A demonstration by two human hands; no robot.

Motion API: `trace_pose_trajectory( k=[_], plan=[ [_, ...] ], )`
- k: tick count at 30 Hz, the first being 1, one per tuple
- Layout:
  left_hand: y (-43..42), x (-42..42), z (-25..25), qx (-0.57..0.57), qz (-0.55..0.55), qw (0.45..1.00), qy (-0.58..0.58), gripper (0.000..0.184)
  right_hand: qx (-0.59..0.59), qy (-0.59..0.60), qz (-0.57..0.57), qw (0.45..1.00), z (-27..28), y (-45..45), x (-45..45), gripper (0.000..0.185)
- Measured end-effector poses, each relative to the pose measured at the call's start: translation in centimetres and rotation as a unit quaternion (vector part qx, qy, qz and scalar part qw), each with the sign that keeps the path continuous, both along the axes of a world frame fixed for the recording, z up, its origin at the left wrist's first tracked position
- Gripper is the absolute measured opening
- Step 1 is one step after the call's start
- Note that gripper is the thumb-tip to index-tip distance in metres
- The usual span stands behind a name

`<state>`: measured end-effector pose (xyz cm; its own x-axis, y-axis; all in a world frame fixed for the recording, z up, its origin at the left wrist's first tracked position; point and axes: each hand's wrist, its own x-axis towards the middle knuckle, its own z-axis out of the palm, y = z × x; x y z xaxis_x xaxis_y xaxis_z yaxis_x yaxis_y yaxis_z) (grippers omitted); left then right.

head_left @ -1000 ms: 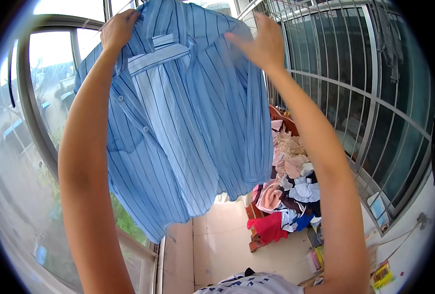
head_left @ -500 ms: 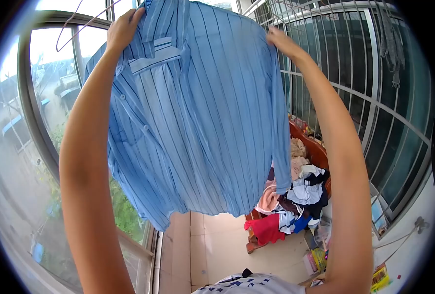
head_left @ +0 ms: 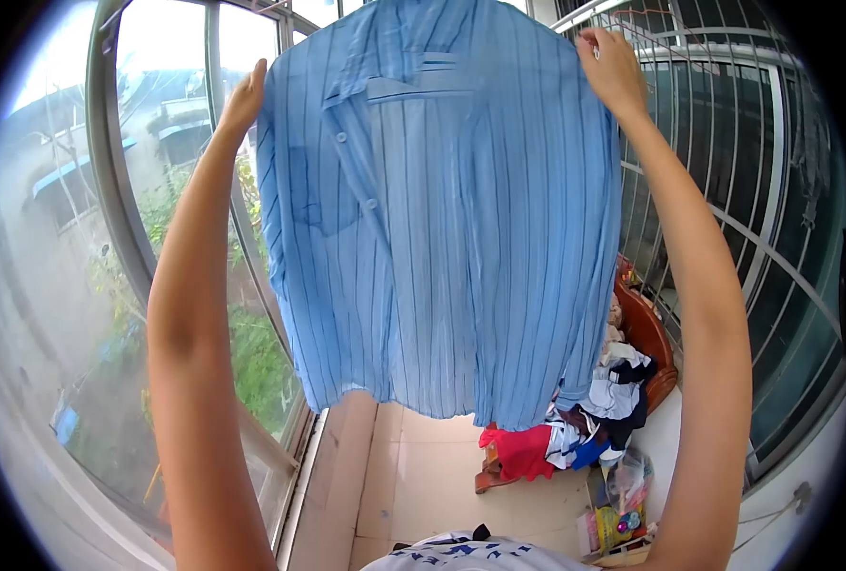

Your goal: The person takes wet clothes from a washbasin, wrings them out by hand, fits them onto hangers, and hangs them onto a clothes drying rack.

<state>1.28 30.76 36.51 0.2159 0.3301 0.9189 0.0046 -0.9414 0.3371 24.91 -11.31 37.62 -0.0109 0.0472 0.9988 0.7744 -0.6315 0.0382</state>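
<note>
A blue shirt [head_left: 432, 238] with dark vertical stripes hangs spread out before me, its buttoned front partly open. The top of its collar reaches the upper edge of the view. At the left shoulder seam, my left hand [head_left: 244, 99] is closed on the cloth, with the thumb showing and the other fingers largely hidden. My right hand [head_left: 617, 74] pinches the opposite shoulder with bent fingers. The sleeves and hem hang down loosely. What, if anything, supports the collar is out of sight.
Windows [head_left: 161, 124] line the left side; a barred window [head_left: 718, 143] stands on the right. A reddish-brown wooden seat [head_left: 649, 333] bears a pile of clothes [head_left: 618, 395], including a red piece [head_left: 523, 452]. Boxes and bags [head_left: 618, 514] sit on the tiled floor [head_left: 423, 476].
My left hand has gone from the collar area out to the left shoulder. The shirt has straightened and shifted right in view, and my right hand has moved right with it.
</note>
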Motion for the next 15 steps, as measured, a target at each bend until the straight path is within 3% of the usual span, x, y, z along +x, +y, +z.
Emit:
trace_pose_trajectory(
  k=[1, 2, 3, 5, 7, 8, 10, 11, 14, 15],
  plan=[
    [0.3, -0.8, -0.9, -0.111, -0.115, 0.984, 0.072, 0.071, -0.014, 0.004, 0.027, 1.000, 0.3, 0.9, -2.8, 0.034],
    [0.7, -1.2, -1.1, -0.164, -0.117, 0.969, 0.142, 0.074, -0.045, 0.080, 0.120, 0.989, 0.2, 2.5, -5.6, 0.038],
    [0.1, -1.2, -1.8, -0.168, -0.158, 0.967, 0.107, 0.071, -0.076, 0.156, 0.211, 0.962, -0.1, 4.5, -8.3, 0.043],
    [0.7, 0.4, -3.0, -0.140, -0.248, 0.959, 0.008, 0.057, -0.049, 0.347, 0.403, 0.846, -1.0, 9.0, -13.0, 0.035],
    [0.4, 0.6, -3.3, -0.166, -0.298, 0.940, -0.002, 0.052, -0.094, 0.415, 0.377, 0.823, -1.1, 12.8, -12.1, 0.057],
    [0.1, 0.6, -3.3, -0.186, -0.351, 0.918, -0.016, 0.048, -0.097, 0.416, 0.377, 0.822, -0.8, 14.4, -11.4, 0.057],
    [0.0, 0.4, -3.4, -0.187, -0.332, 0.924, -0.029, 0.037, 0.010, 0.452, 0.443, 0.774, -0.3, 16.6, -10.9, 0.075],
    [0.1, 0.1, -3.4, -0.166, -0.327, 0.930, -0.009, 0.034, 0.055, 0.413, 0.495, 0.762, -0.5, 17.0, -10.3, 0.062],
    [-0.3, -0.9, -3.3, -0.135, -0.305, 0.942, 0.020, 0.028, -0.055, 0.404, 0.399, 0.822, 1.7, 14.0, -9.2, 0.043],
    [0.0, -0.9, -3.2, -0.116, -0.277, 0.954, 0.021, 0.029, -0.038, 0.299, 0.446, 0.843, 3.4, 12.7, -6.3, 0.033]
  ],
)
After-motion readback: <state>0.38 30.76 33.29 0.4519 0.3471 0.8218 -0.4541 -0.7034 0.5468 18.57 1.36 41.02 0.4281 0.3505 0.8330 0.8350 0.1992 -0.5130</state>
